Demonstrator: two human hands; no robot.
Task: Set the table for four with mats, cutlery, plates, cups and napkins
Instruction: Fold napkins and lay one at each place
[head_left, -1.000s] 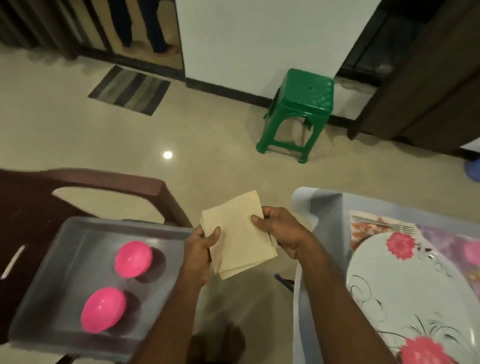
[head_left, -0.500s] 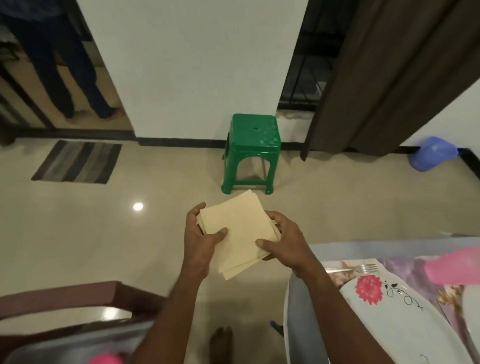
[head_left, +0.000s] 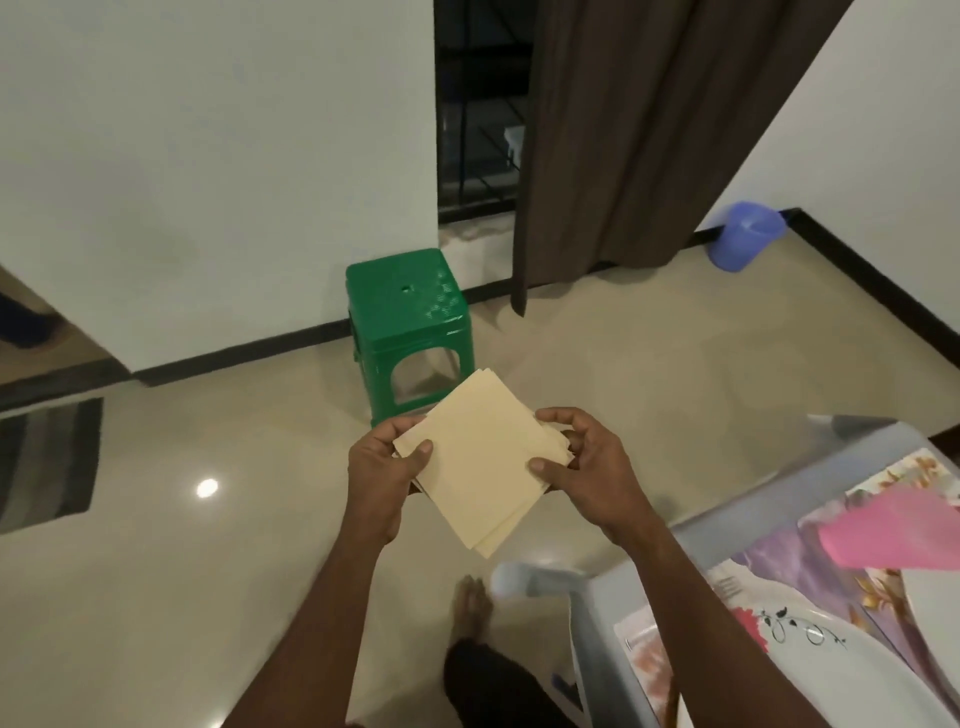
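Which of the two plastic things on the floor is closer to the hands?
The green stool, just beyond the napkins; the blue bucket sits far off by the curtain.

2 hands, the left hand (head_left: 382, 467) and the right hand (head_left: 587, 467), at the centre hold 1 stack of cream napkins (head_left: 483, 467); the sheets cannot be counted. At 12 o'clock stands 1 green stool (head_left: 408, 317). At 2 o'clock sits 1 blue bucket (head_left: 745, 236). At 4 o'clock lie 1 pink cup (head_left: 893, 535), blurred, 1 fork (head_left: 730, 587) and 1 flowered plate (head_left: 852, 670). At 9 o'clock lies 1 striped doormat (head_left: 44, 462).
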